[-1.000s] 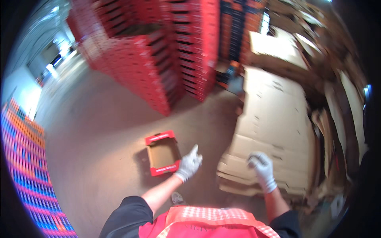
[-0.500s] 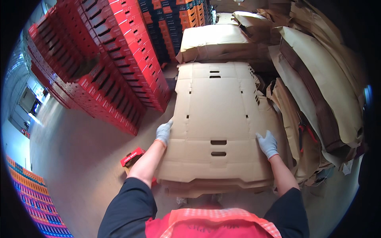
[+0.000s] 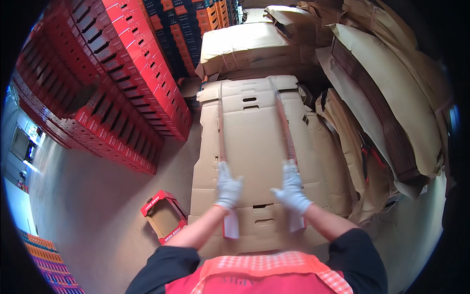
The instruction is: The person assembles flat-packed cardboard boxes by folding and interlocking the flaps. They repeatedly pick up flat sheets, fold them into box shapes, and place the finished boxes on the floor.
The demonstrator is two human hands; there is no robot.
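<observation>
Two gloved hands down low, both in white gloves. Left hand point(image 3: 228, 185) flat on a big brown cardboard sheet point(image 3: 254, 132), fingers stretched out and close together, pressing on a folded-up side flap point(image 3: 221, 127), not wrapped round anything. Right hand point(image 3: 293, 187) the same on the other folded flap point(image 3: 285, 128), open and flat, fingers pointing away from the body. Both flaps turned up, with a thin reddish edge running long and straight up the sheet.

Cardboard sheet lying on top of a low pile of more flat brown sheets point(image 3: 333, 166) on the grey floor point(image 3: 88, 206), right in front of the body. Small slots cut into the sheet near the top and near the bottom.

On the floor just left of the pile, one small red box point(image 3: 164, 215), open at the top, brown inside, nothing in it. Well apart on the left, a tall wall of stacked red boxes point(image 3: 112, 78), too many to count, insides hidden. Further back, darker blue and orange boxes point(image 3: 188, 24) stacked high. On the right, big bundles of flat cardboard wrapped in brown paper point(image 3: 391, 108), leaning and piled on each other. Red checked apron point(image 3: 264, 267) at the very bottom
</observation>
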